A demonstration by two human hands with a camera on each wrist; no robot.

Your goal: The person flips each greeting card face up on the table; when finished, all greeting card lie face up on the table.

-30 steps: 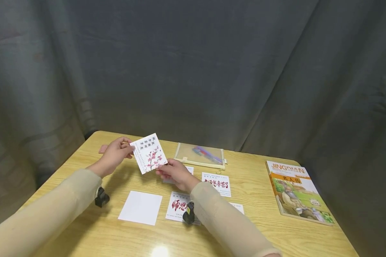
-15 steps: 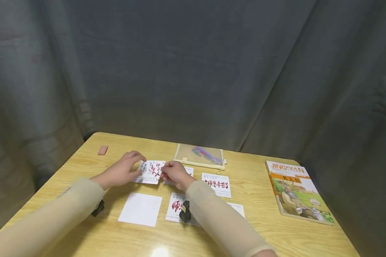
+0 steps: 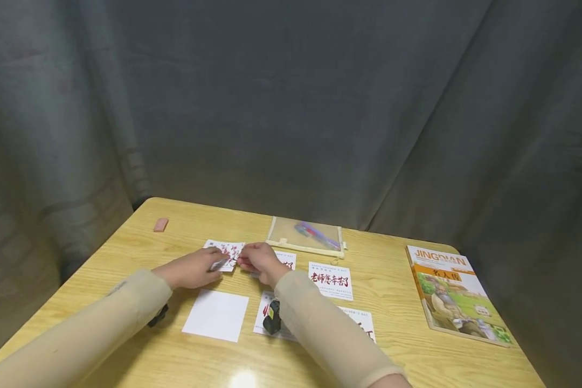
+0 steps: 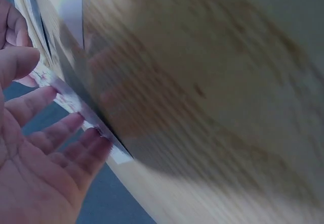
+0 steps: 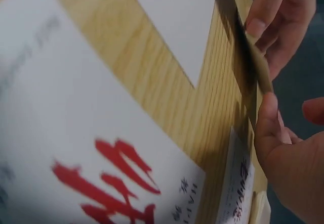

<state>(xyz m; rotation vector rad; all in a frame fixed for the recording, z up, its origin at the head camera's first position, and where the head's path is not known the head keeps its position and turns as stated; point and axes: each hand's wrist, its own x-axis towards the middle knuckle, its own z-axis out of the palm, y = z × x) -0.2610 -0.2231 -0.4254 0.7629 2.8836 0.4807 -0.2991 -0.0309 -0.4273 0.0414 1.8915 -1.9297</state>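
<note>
A white card printed with pink plum blossom (image 3: 228, 250) lies almost flat on the wooden table (image 3: 126, 253), left of centre. My left hand (image 3: 215, 264) rests straight fingers on its near left part. The left wrist view shows that open palm (image 4: 50, 123) with the fingertips against the card (image 4: 66, 95). My right hand (image 3: 244, 262) pinches the card's right edge. In the right wrist view the card (image 5: 250, 57) is seen edge-on, with the right hand (image 5: 288, 113) at its end and the thumb touching it.
A blank white card (image 3: 215, 314) lies near my left forearm. Cards with red calligraphy (image 3: 331, 280) lie around my right arm. A mesh pouch with pens (image 3: 305, 236) sits behind them, a book (image 3: 453, 293) at the right and a pink eraser (image 3: 160, 224) far left. Grey curtains surround the table.
The blossom card was held up facing me a second ago. Both hands have lowered it onto the table and drawn closer together.
</note>
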